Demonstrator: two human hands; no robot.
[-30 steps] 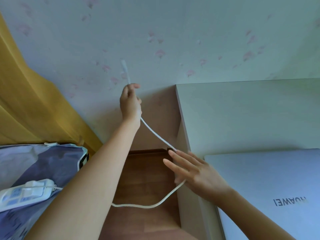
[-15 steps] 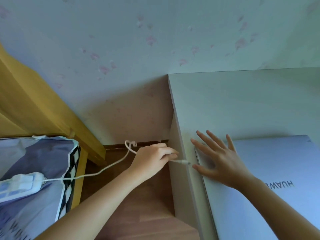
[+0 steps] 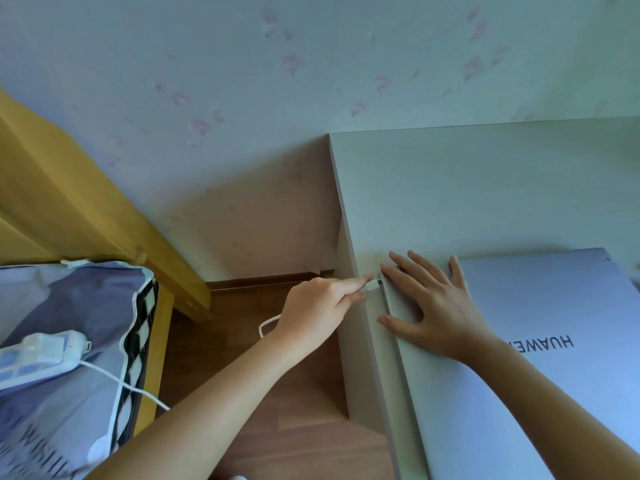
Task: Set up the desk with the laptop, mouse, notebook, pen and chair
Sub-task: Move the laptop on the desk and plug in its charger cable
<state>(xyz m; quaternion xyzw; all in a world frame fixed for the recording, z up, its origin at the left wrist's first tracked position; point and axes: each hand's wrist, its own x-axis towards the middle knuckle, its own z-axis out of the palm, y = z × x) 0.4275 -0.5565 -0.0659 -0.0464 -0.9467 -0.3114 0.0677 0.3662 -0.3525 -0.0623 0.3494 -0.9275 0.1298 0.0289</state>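
On the bench we logged the closed laptop under our flat, spread right hand, left hand fingers pinching the charger plug at its edge; mouse, notebook, pen, chair unseen.

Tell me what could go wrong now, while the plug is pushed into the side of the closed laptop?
1. The left hand pinches the white plug at the laptop's left edge; pushed in at an angle, it might jam or strain the port.
2. The laptop lies close to the desk edge, steadied only by the flat right hand; a hard push could shift it.
3. The white cable hangs loose toward the floor; a snag could pull the plug out.
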